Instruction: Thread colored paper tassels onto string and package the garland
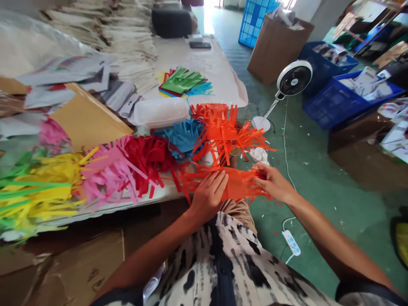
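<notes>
An orange fringed sheet point(238, 185), cut into strips at both ends, stretches across above my lap, beside the table's edge. My left hand point(208, 193) rests palm down on its left part, fingers extended and close together; the thumb is hidden. At the sheet's right end my right hand point(274, 182) is closed, pinching some of the orange strips between thumb and fingers. Just beyond lies a heap of orange fringed pieces point(222, 131). Left of that are blue fringed pieces point(184, 138) and a dark red fringed bunch point(149, 155).
Pink point(103, 174) and yellow fringed bunches point(60, 172) lie along the table's front, near a cardboard piece point(87, 117). A white plastic container point(162, 111) stands behind. On the green floor are a fan point(293, 80), a power strip point(291, 242) and a blue crate point(334, 100).
</notes>
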`<state>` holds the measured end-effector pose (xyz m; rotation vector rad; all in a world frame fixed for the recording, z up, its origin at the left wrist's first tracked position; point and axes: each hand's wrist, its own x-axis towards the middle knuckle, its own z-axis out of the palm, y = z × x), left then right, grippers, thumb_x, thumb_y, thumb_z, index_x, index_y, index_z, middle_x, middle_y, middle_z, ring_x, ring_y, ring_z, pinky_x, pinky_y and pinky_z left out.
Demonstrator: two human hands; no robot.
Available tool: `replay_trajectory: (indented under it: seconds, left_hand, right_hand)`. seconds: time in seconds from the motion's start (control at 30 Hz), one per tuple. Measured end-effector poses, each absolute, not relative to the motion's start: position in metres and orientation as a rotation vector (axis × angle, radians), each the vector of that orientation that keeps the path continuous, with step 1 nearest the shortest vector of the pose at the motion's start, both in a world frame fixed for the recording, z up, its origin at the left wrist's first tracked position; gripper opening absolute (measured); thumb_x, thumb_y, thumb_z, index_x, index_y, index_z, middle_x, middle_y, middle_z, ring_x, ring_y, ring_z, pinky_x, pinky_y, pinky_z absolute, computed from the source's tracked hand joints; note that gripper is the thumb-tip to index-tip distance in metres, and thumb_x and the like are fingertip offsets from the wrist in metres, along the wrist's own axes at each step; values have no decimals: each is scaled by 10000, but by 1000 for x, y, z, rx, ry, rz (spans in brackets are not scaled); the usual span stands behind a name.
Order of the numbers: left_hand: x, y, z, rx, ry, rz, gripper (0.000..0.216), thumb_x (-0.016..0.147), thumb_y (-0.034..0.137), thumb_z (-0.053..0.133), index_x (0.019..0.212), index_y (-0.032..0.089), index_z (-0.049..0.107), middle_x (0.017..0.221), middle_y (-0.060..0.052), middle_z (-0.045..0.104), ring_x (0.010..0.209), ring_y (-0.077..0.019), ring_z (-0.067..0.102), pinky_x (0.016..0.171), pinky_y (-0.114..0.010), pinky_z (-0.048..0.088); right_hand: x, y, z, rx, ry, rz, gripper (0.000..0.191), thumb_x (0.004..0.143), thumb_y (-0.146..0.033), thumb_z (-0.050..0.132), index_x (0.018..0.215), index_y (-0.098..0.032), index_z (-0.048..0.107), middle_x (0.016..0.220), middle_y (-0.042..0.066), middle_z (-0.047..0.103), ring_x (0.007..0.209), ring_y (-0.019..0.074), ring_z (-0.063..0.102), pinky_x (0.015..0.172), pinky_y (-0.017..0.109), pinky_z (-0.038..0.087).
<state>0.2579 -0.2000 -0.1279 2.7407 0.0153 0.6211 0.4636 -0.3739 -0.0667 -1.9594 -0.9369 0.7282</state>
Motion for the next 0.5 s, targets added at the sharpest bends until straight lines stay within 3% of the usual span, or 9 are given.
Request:
replay_trajectory:
  seconds: [0.1, 0.17, 0.23, 0.3, 0.4, 0.5]
  left_hand:
    - [258, -195, -124, 2737, -36, 612, 554, 978, 281, 512, 1476, 47, 578, 1548, -227, 551, 1501, -377, 466, 1233, -562, 426]
    - [257, -194, -120, 2721, -40, 581, 529, 970, 256, 511, 1455, 66, 603, 1543, -214, 562, 1511, -365, 455, 1236, -564, 426]
    - [255, -194, -116, 2693, -11, 542, 508, 977, 228, 490, 1452, 94, 612, 1530, -192, 583, 1506, -338, 471, 1238, -551, 432]
    - [255, -196, -111, 2677, 57, 517, 484, 995, 229, 481, 1441, 103, 624, 1504, -180, 612, 1472, -319, 517, 1234, -523, 448]
    - [258, -196, -101, 2705, 145, 526, 438, 1011, 231, 510, 1407, 114, 655, 1453, -162, 661, 1388, -309, 604, 1213, -491, 480]
    - [263, -186, -87, 2760, 144, 577, 399, 1005, 165, 526, 1369, 142, 687, 1410, -133, 697, 1338, -302, 642, 1185, -489, 504]
  right_hand:
    - [466, -379, -57, -2091, -1044, 565, 146, 898, -320, 604, 1016, -240, 637, 888, 36, 737, 778, 225, 682, 705, 353, 553]
    - [459, -380, -44, -2190, -1202, 345, 342, 907, -312, 603, 1240, -238, 625, 1164, 108, 747, 1007, 298, 710, 880, 469, 567]
    - [441, -380, -31, -2213, -1451, 136, 593, 908, -316, 627, 1483, -253, 496, 1503, 155, 587, 1329, 377, 587, 1108, 612, 445]
    - [418, -376, -26, -2148, -1727, 88, 779, 922, -378, 654, 1621, -264, 329, 1657, 143, 423, 1512, 393, 404, 1252, 662, 253]
    - [394, -366, -39, -2141, -1878, 50, 850, 960, -432, 635, 1674, -229, 221, 1661, 148, 422, 1539, 378, 374, 1286, 644, 195]
    - [400, -353, -55, -2236, -1790, -198, 592, 1030, -266, 530, 1606, -248, 394, 1473, 116, 644, 1388, 332, 559, 1214, 597, 334]
